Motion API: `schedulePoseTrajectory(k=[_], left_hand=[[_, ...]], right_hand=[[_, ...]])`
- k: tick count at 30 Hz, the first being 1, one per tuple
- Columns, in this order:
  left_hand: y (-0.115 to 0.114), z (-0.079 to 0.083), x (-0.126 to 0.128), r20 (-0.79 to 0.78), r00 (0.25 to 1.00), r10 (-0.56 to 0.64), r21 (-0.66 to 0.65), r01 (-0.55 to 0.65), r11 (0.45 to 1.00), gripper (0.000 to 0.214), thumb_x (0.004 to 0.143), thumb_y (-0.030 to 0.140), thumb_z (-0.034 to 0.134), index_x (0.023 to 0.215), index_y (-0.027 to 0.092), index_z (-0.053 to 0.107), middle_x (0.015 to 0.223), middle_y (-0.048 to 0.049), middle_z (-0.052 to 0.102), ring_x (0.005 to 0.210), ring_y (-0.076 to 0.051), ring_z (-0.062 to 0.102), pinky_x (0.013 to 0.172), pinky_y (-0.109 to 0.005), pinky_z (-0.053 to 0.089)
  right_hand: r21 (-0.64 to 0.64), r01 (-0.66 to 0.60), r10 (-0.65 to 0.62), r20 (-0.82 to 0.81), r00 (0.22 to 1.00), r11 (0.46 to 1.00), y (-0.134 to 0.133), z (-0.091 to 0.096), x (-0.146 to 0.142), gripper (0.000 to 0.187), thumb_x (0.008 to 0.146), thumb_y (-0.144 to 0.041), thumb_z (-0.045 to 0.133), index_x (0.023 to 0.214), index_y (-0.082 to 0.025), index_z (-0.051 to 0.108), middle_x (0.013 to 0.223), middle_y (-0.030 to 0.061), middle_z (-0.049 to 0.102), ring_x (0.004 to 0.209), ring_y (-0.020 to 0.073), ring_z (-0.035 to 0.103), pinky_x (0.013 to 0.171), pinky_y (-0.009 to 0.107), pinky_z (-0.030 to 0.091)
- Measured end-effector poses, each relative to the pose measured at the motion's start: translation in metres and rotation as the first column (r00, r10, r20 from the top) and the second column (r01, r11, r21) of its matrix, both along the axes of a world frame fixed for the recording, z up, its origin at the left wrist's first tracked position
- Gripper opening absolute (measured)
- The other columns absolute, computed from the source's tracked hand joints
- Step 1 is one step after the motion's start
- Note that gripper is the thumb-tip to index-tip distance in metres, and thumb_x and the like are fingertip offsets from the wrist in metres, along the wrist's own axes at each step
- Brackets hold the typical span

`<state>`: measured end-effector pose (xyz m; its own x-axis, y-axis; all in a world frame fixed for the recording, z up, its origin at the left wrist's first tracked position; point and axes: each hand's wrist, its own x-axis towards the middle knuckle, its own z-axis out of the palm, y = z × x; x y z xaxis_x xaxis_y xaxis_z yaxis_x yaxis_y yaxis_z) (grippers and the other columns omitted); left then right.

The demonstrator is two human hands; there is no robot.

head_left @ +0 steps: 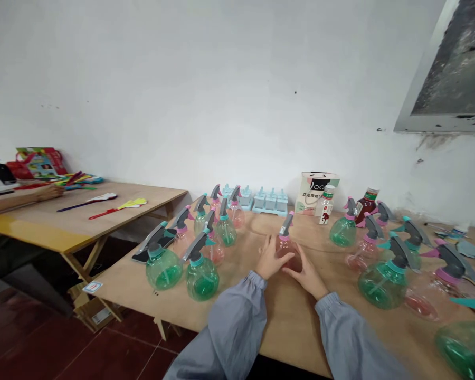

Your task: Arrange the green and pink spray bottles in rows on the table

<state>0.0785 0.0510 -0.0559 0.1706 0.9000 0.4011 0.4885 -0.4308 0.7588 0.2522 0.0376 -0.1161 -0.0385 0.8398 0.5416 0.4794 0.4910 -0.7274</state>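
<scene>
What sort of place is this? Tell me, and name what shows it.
Probably a makeshift workroom. Many spray bottles stand grouped on a bare plywood table, where the left hand and right hand cup a pink spray bottle; a folding table beside it carries bright plastic goods; the wall is plain and stained.

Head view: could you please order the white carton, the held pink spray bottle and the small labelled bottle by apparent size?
1-2. white carton and pink spray bottle: alike, unsure; the carton stands farther away.
3. small labelled bottle: smallest.
</scene>
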Motion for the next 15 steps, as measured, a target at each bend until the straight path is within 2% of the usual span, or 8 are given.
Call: schedulePoseTrajectory(k=[3,5,8,11,13,15], left_hand=[[0.023,0.009,0.0,-0.177,0.965,0.193,0.029,-0.191,0.981,0.068,0.085,0.053,0.07,0.144,0.029,0.049,0.141,-0.0142,0.054,0.134,-0.037,0.049,0.109,-0.053,0.04],[0.048,0.016,-0.003,-0.243,0.916,0.32,0.079,-0.31,0.948,0.069,0.087,0.054,0.068,0.147,0.025,0.048,0.14,-0.0167,0.056,0.129,-0.038,0.052,0.106,-0.052,0.041],[0.088,0.025,-0.008,-0.234,0.872,0.43,0.148,-0.406,0.902,0.07,0.088,0.049,0.07,0.146,0.017,0.047,0.135,-0.0201,0.059,0.125,-0.037,0.055,0.105,-0.047,0.043],[0.119,0.029,-0.015,-0.195,0.866,0.461,0.162,-0.435,0.886,0.062,0.087,0.044,0.073,0.136,0.011,0.053,0.128,-0.0222,0.062,0.124,-0.035,0.056,0.105,-0.044,0.042],[0.133,0.029,-0.018,-0.176,0.866,0.468,0.158,-0.444,0.882,0.058,0.086,0.041,0.074,0.132,0.011,0.054,0.127,-0.0225,0.062,0.123,-0.034,0.057,0.105,-0.045,0.043],[0.142,0.029,-0.02,-0.147,0.868,0.474,0.153,-0.453,0.878,0.057,0.085,0.04,0.076,0.131,0.012,0.055,0.126,-0.0221,0.062,0.121,-0.034,0.058,0.105,-0.046,0.043]], right_hand=[[0.028,0.096,-0.096,-0.004,0.995,0.995,-0.006,0.005,0.002,0.09,0.078,-0.064,0.073,0.151,-0.022,0.039,0.151,0.019,0.053,0.141,0.0346,0.05,0.116,0.059,0.04],[0.073,0.151,-0.151,-0.005,0.989,0.986,-0.016,0.011,0.004,0.078,0.085,-0.06,0.067,0.147,-0.021,0.042,0.147,0.0191,0.056,0.137,0.0333,0.054,0.114,0.057,0.043],[0.155,0.201,-0.204,0.006,0.979,0.967,-0.041,0.019,0.008,0.06,0.093,-0.052,0.061,0.142,-0.021,0.045,0.138,0.0163,0.064,0.129,0.0299,0.061,0.108,0.053,0.049],[0.289,0.234,-0.26,0.052,0.964,0.928,-0.067,0.02,0.018,0.047,0.096,-0.042,0.059,0.137,-0.023,0.049,0.128,0.013,0.068,0.12,0.0271,0.065,0.102,0.049,0.053],[0.44,0.291,-0.348,0.052,0.936,0.85,-0.08,0.017,0.034,0.045,0.094,-0.041,0.061,0.134,-0.023,0.053,0.124,0.0125,0.067,0.116,0.0284,0.065,0.101,0.052,0.053],[0.573,0.392,-0.48,0.002,0.877,0.72,-0.091,0.012,0.062,0.05,0.088,-0.049,0.065,0.13,-0.023,0.057,0.122,0.0136,0.064,0.115,0.0331,0.063,0.101,0.059,0.049]])
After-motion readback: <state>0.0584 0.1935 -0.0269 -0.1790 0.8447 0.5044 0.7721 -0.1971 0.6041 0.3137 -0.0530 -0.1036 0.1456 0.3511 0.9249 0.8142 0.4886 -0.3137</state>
